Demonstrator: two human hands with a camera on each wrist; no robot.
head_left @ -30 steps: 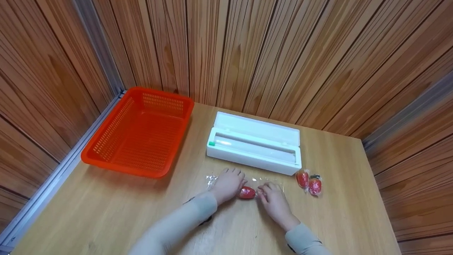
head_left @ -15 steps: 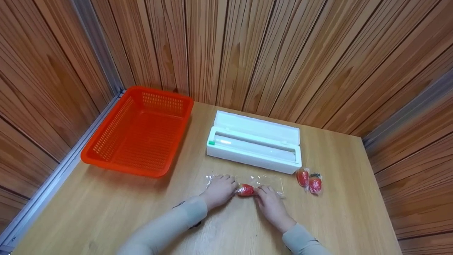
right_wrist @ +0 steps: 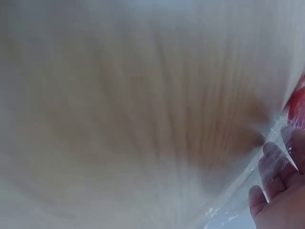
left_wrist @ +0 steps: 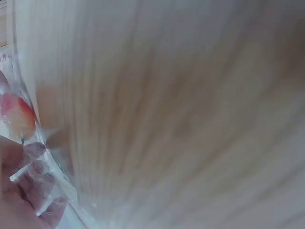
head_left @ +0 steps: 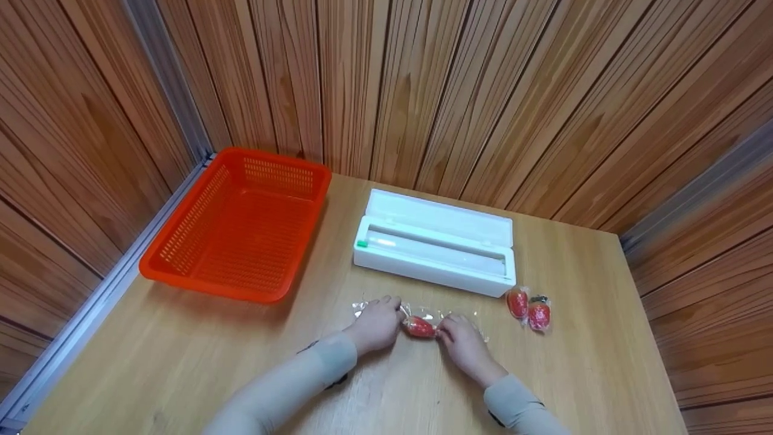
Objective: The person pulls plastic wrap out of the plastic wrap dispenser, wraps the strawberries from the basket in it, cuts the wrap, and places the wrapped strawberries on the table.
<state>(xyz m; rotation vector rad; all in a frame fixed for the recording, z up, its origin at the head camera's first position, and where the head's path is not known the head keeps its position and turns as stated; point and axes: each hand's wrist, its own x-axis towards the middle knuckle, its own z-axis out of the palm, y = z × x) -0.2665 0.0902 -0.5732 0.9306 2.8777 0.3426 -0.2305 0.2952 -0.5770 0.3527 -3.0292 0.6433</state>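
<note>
A red and yellow fruit (head_left: pixel 420 327), with a thin stem in the left wrist view, lies on the table inside clear cling film (head_left: pixel 427 314). Its exact kind I cannot tell. At the fruit's left side my left hand (head_left: pixel 375 326) pinches the film; in the left wrist view, film covers the fingertips (left_wrist: pixel 34 151). On the other side my right hand (head_left: pixel 466 343) pinches the film close against the fruit. Film also lies over the right fingers (right_wrist: pixel 275 160) in the right wrist view. Both thumbs are mostly hidden.
Behind the hands stands a white film dispenser (head_left: pixel 435 275), lid raised and a roll inside. Two red wrapped fruits (head_left: pixel 518 302) lie at its right end. An orange basket (head_left: pixel 284 290) sits at the left. Wood-patterned walls (head_left: pixel 410 90) enclose the table.
My left hand has shifted left and now pinches film at the fruit's side. The right hand has drawn close to the other side. The fruit has turned slightly, its left end tilting up.
</note>
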